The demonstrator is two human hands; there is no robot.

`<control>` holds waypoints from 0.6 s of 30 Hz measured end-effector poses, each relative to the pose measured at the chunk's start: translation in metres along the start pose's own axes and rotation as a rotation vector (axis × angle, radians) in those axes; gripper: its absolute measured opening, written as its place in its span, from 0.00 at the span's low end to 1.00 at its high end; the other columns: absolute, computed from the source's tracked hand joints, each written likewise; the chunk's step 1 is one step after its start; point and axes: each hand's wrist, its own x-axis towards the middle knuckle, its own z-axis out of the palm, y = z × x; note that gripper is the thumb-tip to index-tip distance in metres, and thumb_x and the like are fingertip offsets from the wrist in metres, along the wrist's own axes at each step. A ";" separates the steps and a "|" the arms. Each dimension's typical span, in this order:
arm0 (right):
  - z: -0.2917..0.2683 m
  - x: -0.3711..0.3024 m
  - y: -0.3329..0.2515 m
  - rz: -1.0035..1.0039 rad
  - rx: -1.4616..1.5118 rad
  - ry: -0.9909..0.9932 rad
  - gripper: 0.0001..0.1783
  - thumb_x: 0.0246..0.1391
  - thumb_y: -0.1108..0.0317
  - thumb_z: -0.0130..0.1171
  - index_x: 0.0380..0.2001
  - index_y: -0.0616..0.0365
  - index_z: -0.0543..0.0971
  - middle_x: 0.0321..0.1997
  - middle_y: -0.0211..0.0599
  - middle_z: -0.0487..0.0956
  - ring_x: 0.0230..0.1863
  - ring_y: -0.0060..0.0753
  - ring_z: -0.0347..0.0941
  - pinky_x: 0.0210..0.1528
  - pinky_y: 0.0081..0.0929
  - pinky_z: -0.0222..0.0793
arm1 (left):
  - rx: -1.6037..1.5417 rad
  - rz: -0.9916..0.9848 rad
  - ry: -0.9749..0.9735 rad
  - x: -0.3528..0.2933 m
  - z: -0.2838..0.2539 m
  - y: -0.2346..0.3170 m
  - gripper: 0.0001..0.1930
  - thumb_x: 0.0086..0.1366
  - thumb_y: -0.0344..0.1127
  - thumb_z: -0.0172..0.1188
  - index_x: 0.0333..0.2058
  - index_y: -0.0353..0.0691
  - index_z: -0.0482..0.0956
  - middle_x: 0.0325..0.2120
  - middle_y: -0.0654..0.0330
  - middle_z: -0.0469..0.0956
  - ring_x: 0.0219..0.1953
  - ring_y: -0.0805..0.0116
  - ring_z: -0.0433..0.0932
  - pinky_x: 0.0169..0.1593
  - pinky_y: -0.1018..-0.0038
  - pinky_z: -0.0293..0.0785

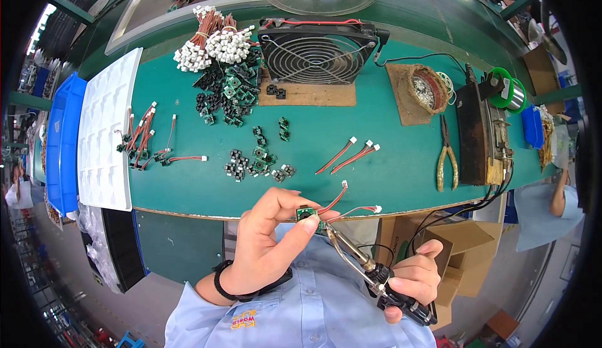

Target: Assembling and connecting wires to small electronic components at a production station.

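A black-handled metal soldering iron (357,255), gripped by the right hand (415,279), is slanted up-left toward a square green board (305,212) pinched by the left hand (266,241).

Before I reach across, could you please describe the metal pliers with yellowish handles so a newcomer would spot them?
On the green tabletop, find the long, dark, boxy unit near the right end. Just left of it, the metal pliers lie with their dark nose pointing away. Their two spread yellowish handles set them apart from the round brown container beyond.
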 end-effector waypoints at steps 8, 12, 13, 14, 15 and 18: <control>0.007 -0.001 0.019 0.045 -0.170 0.290 0.23 0.52 0.47 0.48 0.37 0.55 0.72 0.17 0.28 0.71 0.18 0.21 0.60 0.41 0.39 0.54 | 0.030 0.027 0.007 -0.002 -0.008 0.003 0.06 0.61 0.26 0.51 0.37 0.35 0.67 0.34 0.54 0.81 0.37 0.75 0.78 0.52 0.75 0.61; 0.009 0.003 0.040 0.275 -0.241 0.536 0.20 0.53 0.57 0.51 0.43 0.59 0.70 0.33 0.37 0.74 0.29 0.26 0.66 0.41 0.33 0.61 | -0.054 0.061 -0.012 0.001 0.001 0.003 0.07 0.61 0.26 0.51 0.38 0.33 0.67 0.33 0.51 0.80 0.38 0.69 0.78 0.48 0.74 0.66; 0.008 0.007 0.047 0.297 -0.240 0.490 0.19 0.51 0.63 0.54 0.45 0.59 0.70 0.38 0.38 0.73 0.33 0.29 0.67 0.41 0.30 0.63 | -0.151 0.060 0.033 0.000 0.004 0.001 0.08 0.61 0.26 0.51 0.39 0.33 0.67 0.32 0.50 0.79 0.38 0.66 0.78 0.46 0.73 0.68; 0.006 0.008 0.059 0.330 -0.264 0.459 0.20 0.49 0.70 0.57 0.47 0.58 0.70 0.42 0.39 0.72 0.37 0.31 0.68 0.41 0.28 0.65 | -0.122 0.040 0.083 0.003 0.011 -0.002 0.07 0.60 0.27 0.50 0.38 0.31 0.67 0.31 0.50 0.78 0.36 0.65 0.76 0.44 0.72 0.68; 0.009 0.017 0.070 0.335 -0.341 0.404 0.23 0.45 0.72 0.60 0.48 0.57 0.70 0.41 0.39 0.73 0.39 0.32 0.69 0.42 0.29 0.66 | -0.081 0.030 0.146 0.001 0.013 0.000 0.08 0.60 0.27 0.48 0.36 0.30 0.67 0.31 0.50 0.76 0.33 0.65 0.74 0.43 0.70 0.69; 0.012 0.043 0.090 0.377 -0.512 0.225 0.28 0.38 0.78 0.65 0.47 0.57 0.72 0.39 0.38 0.75 0.39 0.34 0.71 0.42 0.26 0.66 | -0.071 0.083 0.046 -0.003 0.008 0.002 0.09 0.60 0.25 0.51 0.39 0.30 0.66 0.34 0.47 0.77 0.33 0.64 0.76 0.41 0.71 0.70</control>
